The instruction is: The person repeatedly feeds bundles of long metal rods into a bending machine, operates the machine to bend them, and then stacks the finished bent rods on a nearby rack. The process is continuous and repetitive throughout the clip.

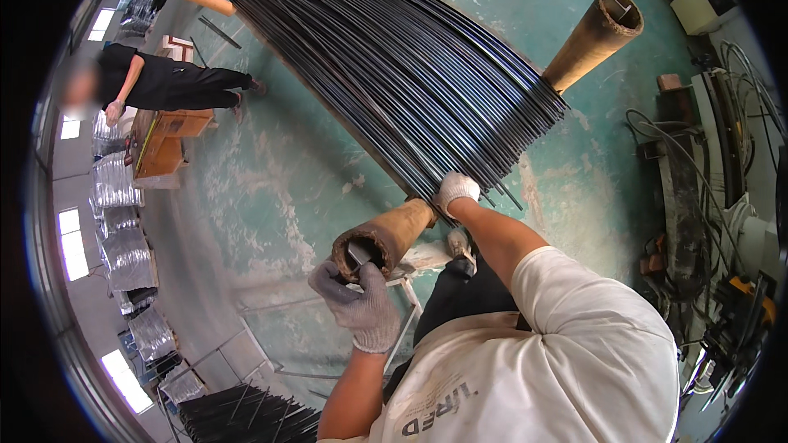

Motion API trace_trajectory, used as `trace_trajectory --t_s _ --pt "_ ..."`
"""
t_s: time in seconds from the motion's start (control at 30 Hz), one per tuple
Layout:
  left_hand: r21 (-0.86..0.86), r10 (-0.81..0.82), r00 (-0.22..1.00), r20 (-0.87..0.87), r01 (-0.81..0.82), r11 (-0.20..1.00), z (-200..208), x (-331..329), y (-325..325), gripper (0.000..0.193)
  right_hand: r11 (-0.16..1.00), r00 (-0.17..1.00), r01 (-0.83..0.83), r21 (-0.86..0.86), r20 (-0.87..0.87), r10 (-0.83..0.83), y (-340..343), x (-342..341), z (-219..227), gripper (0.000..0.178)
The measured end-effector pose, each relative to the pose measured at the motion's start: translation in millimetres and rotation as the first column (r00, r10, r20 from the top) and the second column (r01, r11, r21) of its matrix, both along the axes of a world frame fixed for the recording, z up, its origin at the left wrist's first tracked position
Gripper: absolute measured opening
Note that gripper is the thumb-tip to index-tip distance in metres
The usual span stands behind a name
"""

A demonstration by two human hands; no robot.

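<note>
A broad layer of black rods [394,57] is stretching from the near middle toward the far left, its near ends fanning out to the right. Brown tubes are flanking it: the near tube [394,234] is standing beside its near left corner, the right tube [587,45] by its right edge. The left hand [357,303], gloved, is cupping against the near tube's open mouth, thumb and fingers spreading apart; whether it is gripping the rim, I cannot tell. The right hand [457,189], also gloved, is curling at the layer's nearest corner; its fingertips are hiding, so I cannot tell whether it is gripping rods. Good handling probably means keeping the right fingers out of gaps where rods could pinch, steadying with the left palm, and keeping that thumb clear of the metal piece [359,253] sitting inside the tube. One rod end [510,197] is jutting out nearby, perhaps worth minding with the forearm.
</note>
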State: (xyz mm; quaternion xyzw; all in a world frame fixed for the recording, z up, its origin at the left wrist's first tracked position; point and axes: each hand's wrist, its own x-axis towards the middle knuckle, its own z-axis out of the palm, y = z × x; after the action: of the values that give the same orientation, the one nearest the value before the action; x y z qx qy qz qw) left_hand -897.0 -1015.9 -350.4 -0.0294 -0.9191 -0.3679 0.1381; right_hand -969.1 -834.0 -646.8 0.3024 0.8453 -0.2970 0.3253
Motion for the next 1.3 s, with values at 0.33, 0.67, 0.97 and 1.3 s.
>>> trace_trajectory --t_s 0.33,0.67,0.97,1.3 --pt "0.031 -0.045 0.999 0.026 0.044 0.999 4 -3 -3 0.034 0.994 0.987 0.026 0.106 -0.159 -0.009 -18 14 -6 0.022" --pt "0.112 -0.123 0.984 0.125 0.109 0.988 15 -4 -22 0.039 0.961 0.971 -0.104 0.257 -0.185 0.155 -33 31 0 0.028" --pt "0.389 -0.172 0.954 0.247 0.065 0.919 10 4 -48 0.045 0.999 0.990 -0.021 0.038 -0.140 0.027 -19 25 -7 0.032" --pt "0.537 -0.194 0.806 0.559 -0.173 0.826 -15 38 -93 0.020 0.933 0.990 -0.041 -0.356 -0.142 -0.011 30 23 -7 0.074"
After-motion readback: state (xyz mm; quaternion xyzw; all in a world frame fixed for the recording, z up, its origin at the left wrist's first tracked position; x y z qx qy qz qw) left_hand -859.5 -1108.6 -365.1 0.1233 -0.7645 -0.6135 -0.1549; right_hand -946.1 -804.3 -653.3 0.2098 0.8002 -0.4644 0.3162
